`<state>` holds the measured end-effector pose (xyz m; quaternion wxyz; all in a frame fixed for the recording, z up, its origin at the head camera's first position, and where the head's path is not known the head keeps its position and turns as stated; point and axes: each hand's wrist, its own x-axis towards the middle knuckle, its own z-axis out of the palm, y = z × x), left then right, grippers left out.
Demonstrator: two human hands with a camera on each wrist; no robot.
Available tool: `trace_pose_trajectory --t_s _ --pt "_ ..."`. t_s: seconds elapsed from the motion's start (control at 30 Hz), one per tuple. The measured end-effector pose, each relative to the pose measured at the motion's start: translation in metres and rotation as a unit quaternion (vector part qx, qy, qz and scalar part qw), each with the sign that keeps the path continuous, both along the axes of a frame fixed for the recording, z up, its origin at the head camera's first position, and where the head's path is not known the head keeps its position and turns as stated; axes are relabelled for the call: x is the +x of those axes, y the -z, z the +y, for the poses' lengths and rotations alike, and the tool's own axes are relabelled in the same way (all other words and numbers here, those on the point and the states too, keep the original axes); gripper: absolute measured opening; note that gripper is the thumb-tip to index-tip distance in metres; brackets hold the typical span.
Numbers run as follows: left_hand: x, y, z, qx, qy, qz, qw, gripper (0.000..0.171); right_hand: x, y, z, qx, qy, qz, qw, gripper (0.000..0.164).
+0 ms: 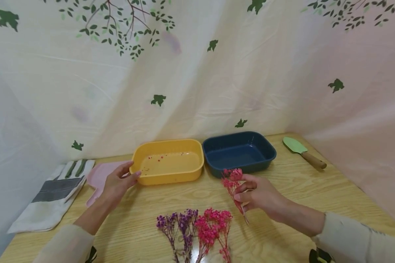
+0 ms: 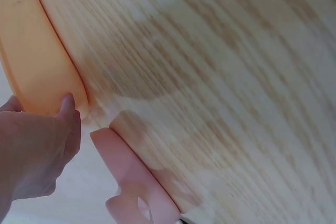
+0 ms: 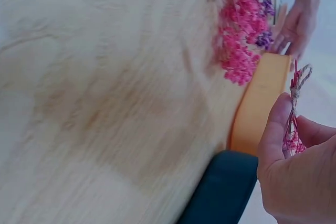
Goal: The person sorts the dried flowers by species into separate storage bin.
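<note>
In the head view my left hand (image 1: 120,182) grips the left end of a yellow tray (image 1: 171,179), the thumb along its front side and the fingers at its left rim. Small red and dark bits lie inside the tray. My right hand (image 1: 261,195) pinches the stems of a small sprig of pink dried flowers (image 1: 232,182), blooms up, in front of a dark blue tray (image 1: 240,170). A twine tie (image 3: 295,90) on those stems shows in the right wrist view. Purple dried flowers (image 1: 177,224) and more pink dried flowers (image 1: 214,224) lie near the front.
A green trowel (image 1: 294,145) with a wooden handle lies at the right. Left of the yellow tray are a pink dustpan-like piece (image 1: 102,175) and white-and-grey gloves (image 1: 57,191). A leaf-patterned curtain (image 1: 197,73) hangs behind the wooden table (image 1: 299,182).
</note>
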<state>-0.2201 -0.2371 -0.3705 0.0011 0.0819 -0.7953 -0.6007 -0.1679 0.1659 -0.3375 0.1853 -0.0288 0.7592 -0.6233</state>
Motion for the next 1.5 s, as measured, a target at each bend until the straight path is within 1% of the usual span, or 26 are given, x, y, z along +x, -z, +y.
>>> trace_pose_trajectory --t_s 0.17,0.3,0.37,0.4,0.53,0.73,0.83,0.93,1.03,1.13,1.3,1.4,1.5 --pt "-0.002 -0.001 0.000 0.000 -0.005 -0.008 1.0000 0.070 -0.006 -0.006 -0.007 -0.006 -0.002 0.016 1.000 0.060" --pt "-0.002 0.000 0.000 0.008 -0.008 -0.014 0.9998 0.071 -0.015 -0.008 -0.017 -0.013 0.006 0.027 1.000 0.052" --pt "-0.001 0.000 0.000 0.013 -0.009 -0.015 0.9998 0.071 -0.019 -0.011 -0.023 -0.018 0.010 0.030 0.999 0.052" --pt "-0.001 0.000 0.000 0.015 -0.009 -0.015 0.9997 0.071 -0.022 -0.012 -0.026 -0.023 0.011 0.030 0.999 0.052" --pt "-0.001 0.000 0.000 0.015 -0.010 -0.017 0.9997 0.072 -0.030 -0.018 -0.039 -0.055 0.011 0.030 0.998 0.061" --pt "-0.001 0.000 0.000 0.013 -0.011 -0.017 0.9997 0.072 -0.043 -0.022 -0.059 -0.094 -0.004 0.026 0.995 0.053" --pt "-0.002 0.001 -0.001 0.016 -0.011 -0.016 0.9997 0.071 -0.050 -0.027 -0.069 -0.106 -0.001 0.018 0.994 0.051" --pt "-0.002 0.001 -0.001 0.012 -0.012 -0.016 0.9997 0.071 -0.059 -0.033 -0.080 -0.107 0.004 0.012 0.994 0.052" --pt "-0.002 0.000 -0.001 0.012 -0.008 -0.014 0.9998 0.071 -0.069 -0.038 -0.091 -0.105 0.006 0.011 0.994 0.059" --pt "-0.002 0.000 -0.001 0.012 -0.008 -0.014 0.9998 0.071 -0.079 -0.040 -0.104 -0.106 0.004 0.014 0.994 0.061" --pt "-0.001 0.000 -0.002 0.015 -0.010 -0.011 0.9998 0.070 -0.095 -0.036 -0.127 -0.091 -0.004 0.018 0.996 0.056" --pt "-0.001 -0.001 -0.002 0.019 -0.009 -0.008 0.9998 0.069 -0.104 -0.032 -0.139 -0.071 -0.009 0.007 0.997 0.055" --pt "0.000 -0.002 -0.002 0.020 -0.007 -0.006 0.9998 0.069 -0.113 -0.029 -0.148 -0.048 -0.002 -0.005 0.999 0.055"
